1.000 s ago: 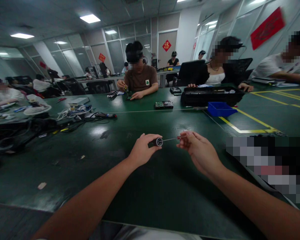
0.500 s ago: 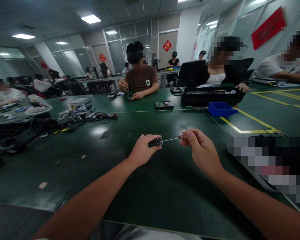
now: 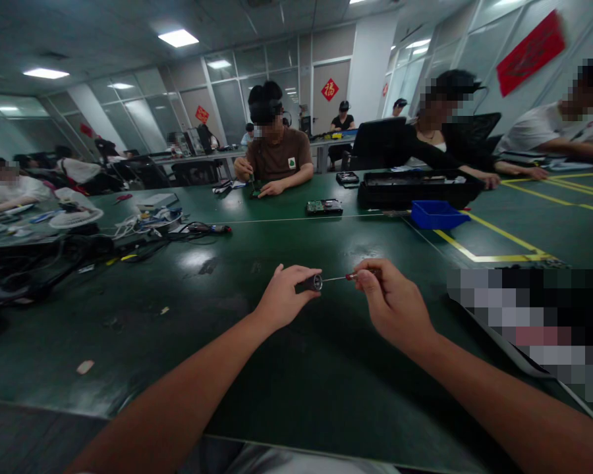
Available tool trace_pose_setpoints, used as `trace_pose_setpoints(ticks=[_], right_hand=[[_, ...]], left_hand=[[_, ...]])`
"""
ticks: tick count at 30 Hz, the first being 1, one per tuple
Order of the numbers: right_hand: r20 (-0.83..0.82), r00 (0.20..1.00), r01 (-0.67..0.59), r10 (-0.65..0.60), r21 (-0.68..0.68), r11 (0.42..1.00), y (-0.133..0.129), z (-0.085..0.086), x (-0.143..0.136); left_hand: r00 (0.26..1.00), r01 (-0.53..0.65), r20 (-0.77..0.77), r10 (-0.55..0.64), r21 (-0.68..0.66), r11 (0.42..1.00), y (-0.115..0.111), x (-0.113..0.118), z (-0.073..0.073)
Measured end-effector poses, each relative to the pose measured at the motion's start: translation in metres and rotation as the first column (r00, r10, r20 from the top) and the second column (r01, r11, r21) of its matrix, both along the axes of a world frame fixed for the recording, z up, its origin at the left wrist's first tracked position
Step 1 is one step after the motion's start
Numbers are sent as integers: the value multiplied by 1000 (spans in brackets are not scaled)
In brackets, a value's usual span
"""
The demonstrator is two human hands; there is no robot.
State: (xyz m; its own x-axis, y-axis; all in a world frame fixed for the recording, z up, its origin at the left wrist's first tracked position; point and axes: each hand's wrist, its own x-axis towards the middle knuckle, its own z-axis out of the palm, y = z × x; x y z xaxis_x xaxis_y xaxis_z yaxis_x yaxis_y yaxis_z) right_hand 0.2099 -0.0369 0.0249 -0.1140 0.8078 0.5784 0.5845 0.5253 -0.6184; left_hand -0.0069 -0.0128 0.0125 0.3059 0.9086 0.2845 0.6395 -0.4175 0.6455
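My left hand pinches a black cylindrical part between thumb and fingers, its round, silver-rimmed end facing right. My right hand is closed around the red handle of a screwdriver. The thin metal shaft points left and meets the round end of the cylinder; whether its tip sits in a screw is too small to see. Both hands hold these things above the green table.
A blue bin stands before a long black tray. An opened hard drive lies mid-table. Tangled cables spread at left. A blurred-out object lies at right. A co-worker sits opposite, working with a tool.
My right hand and the screwdriver have moved slightly left, and less shaft shows outside the cylinder. My left hand is nearly still. The co-worker behind the black tray has reached to the right.
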Motion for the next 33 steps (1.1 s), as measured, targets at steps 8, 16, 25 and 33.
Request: trace_pose_setpoints(ticks=[8,16,25,33], right_hand=[[83,997,-7,2,56,998,0,4,-4],[97,995,15,-18,31,999,0,6,-3],[105,993,-46,44,12,999,-1,6,-4],[155,987,-41,34,41,998,2,2,-5]], left_hand=[[999,30,-20,-29,20,999,2,-1,-4],[998,36,55,-37,12,999,6,-5,-8],[995,73,62,-72,-10,997,4,-3,-8],[996,82,23,-82,-22,996,4,-1,-8]])
